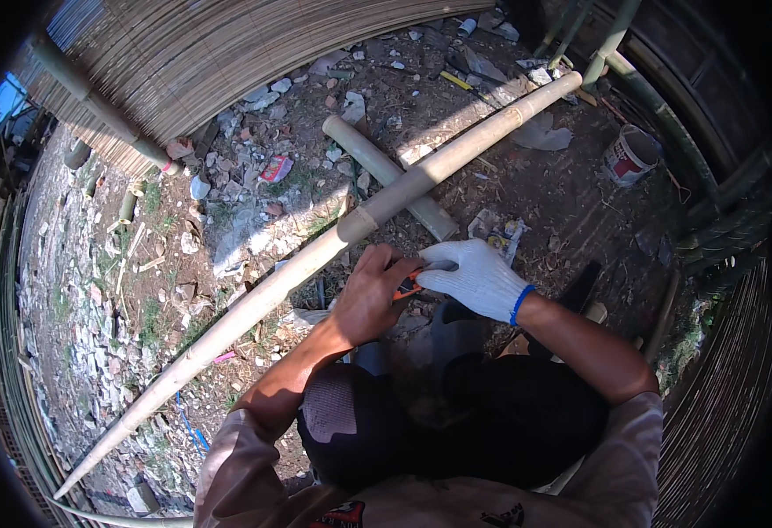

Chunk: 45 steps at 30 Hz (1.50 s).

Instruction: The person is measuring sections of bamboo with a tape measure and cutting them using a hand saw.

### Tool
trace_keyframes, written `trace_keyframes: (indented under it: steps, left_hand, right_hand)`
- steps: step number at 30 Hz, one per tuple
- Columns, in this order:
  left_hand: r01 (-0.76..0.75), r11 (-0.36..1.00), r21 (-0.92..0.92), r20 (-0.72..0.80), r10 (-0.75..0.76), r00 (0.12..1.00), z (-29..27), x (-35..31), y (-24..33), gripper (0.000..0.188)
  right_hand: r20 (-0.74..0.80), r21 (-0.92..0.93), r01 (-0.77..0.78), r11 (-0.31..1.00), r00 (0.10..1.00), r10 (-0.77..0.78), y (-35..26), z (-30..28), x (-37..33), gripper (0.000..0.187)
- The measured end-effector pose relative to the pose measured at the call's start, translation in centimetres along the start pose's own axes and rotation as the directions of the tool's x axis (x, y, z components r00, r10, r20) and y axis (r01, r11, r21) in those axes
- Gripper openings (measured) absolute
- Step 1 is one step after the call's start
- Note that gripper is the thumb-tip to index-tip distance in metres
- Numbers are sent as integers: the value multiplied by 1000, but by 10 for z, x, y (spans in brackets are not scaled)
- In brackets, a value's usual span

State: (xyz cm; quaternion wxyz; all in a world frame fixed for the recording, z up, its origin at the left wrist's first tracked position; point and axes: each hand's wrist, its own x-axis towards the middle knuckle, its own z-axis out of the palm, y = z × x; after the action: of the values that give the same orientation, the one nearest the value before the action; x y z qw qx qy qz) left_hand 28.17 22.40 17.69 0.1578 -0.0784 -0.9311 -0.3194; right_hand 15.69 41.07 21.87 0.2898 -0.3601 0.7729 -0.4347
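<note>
My bare left hand (pixel 370 295) is closed around a small orange-and-black tool (pixel 408 287), mostly hidden by the fingers, so its exact kind does not show. My right hand (pixel 475 277), in a white knitted glove with a blue cuff, meets it from the other side. Its thumb and fingers are closed on the same tool. Just beyond both hands, a long pale bamboo pole (pixel 293 270) slants from the lower left to the upper right. It rests across a shorter piece of bamboo (pixel 375 162) on the ground.
Rubble and scraps litter the dirt ground (pixel 175 290). A white bucket (pixel 629 158) stands at the right. Woven bamboo screening (pixel 201 53) lines the far left, with a bamboo post (pixel 95 101) before it. A yellow strip (pixel 456 80) lies beyond the pole, and my dark-clad knees are below my hands.
</note>
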Motion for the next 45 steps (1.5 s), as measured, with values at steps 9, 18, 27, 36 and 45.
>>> trace_keyframes:
  steps: [9,18,27,36,45]
  left_hand:
    - [310,948,-77,345,-267,900,-14,-43,-57,63]
    - [507,841,-190,808,-159,567,0,-87,-53,30]
    - [740,585,-331,845,-164,508,15,-46,-51,50]
    - [908,409,92,912,-401,89,66,19,-33,51]
    - [802,597,-6,903,-342,260,81,-6,-62,47]
  right_hand:
    - [-628,243,343,907,769,-122,-35,-145,-66,49]
    - [-959,-137,370,919,183,-216,-25,-364,-175,42]
    - [-670,493,-102,864,589,452,48,-198,-76,79]
    - [-62,705,-490,513,678,732,150,36,-10,50]
    - [-75,841,-262,474,810,581,179,67,-8,36]
